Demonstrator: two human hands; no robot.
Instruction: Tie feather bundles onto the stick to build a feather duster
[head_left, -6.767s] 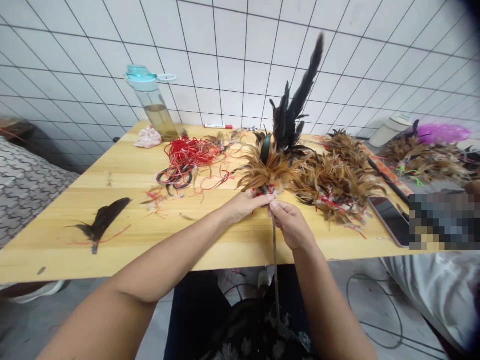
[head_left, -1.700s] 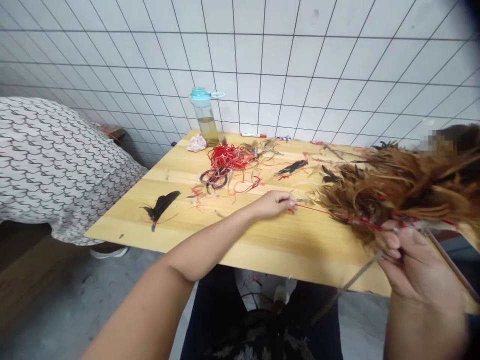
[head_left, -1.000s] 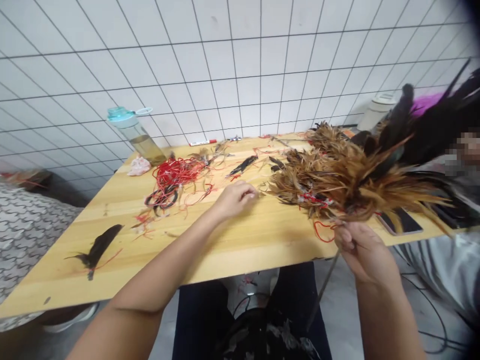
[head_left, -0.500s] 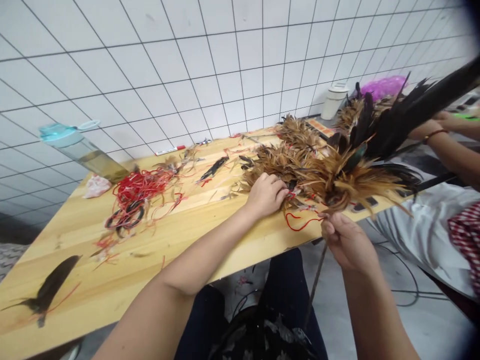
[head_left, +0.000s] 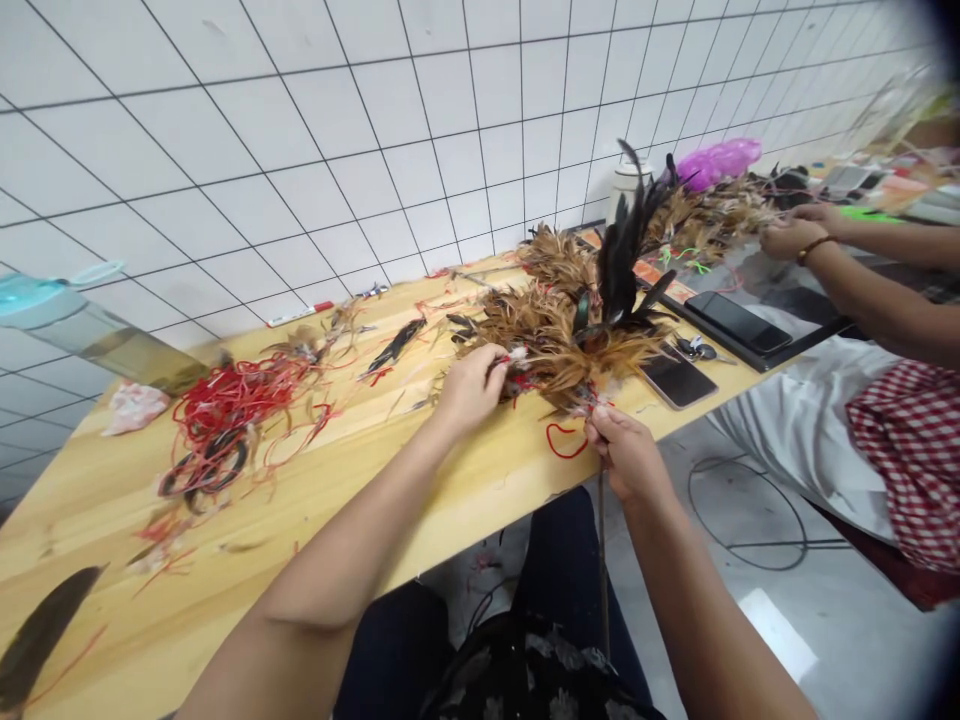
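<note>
My right hand point(head_left: 626, 450) grips the thin stick point(head_left: 602, 560) of a feather duster at the table's front edge. The duster head point(head_left: 600, 330) of brown and black feathers fans upward from that hand. A loop of red string point(head_left: 559, 445) hangs beside it. My left hand point(head_left: 469, 385) pinches a small bundle of brown feathers point(head_left: 510, 355) from the pile point(head_left: 517, 320) on the wooden table point(head_left: 315, 500).
A tangle of red strings point(head_left: 225, 410) lies left of centre, a water bottle point(head_left: 82, 330) at far left, a dark feather point(head_left: 45, 640) at the near-left corner. Two phones point(head_left: 679, 375) lie right. Another person's hands point(head_left: 795, 235) work feathers at the far right.
The view swung right and the duster came down and closer to the table's edge. My left hand went from the red string into the brown feather pile and took hold of a bundle.
</note>
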